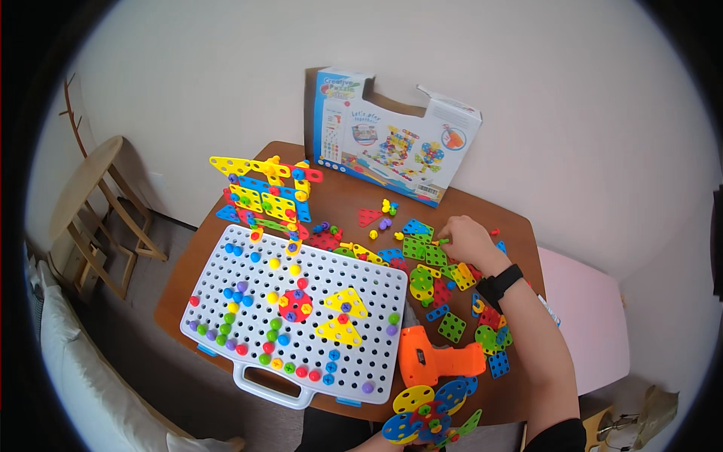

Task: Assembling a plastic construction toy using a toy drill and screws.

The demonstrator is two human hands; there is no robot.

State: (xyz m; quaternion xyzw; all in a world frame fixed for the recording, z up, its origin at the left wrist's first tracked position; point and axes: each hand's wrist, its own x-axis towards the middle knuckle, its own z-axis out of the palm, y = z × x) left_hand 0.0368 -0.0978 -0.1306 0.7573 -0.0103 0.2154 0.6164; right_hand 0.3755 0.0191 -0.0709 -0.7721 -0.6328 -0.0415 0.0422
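My right hand [467, 239], with a black watch on its wrist, reaches into a pile of flat plastic pieces [444, 282]. Its fingertips pinch a small green piece [440, 242]. At the lower edge a sliver of my left hand [376, 444] shows under an assembly of blue and yellow discs [428, 416], which it holds up over the table's near edge. An orange toy drill [437, 360] lies between the discs and the pile. A white pegboard case [226, 260] studded with coloured bolts and yellow triangles lies to the left.
A tall build of yellow, blue and red plates [267, 196] stands behind the pegboard on the brown table [346, 200]. The toy's box [392, 135] leans on the wall. A wooden folding table [90, 203] is at left, a pink surface [587, 316] at right.
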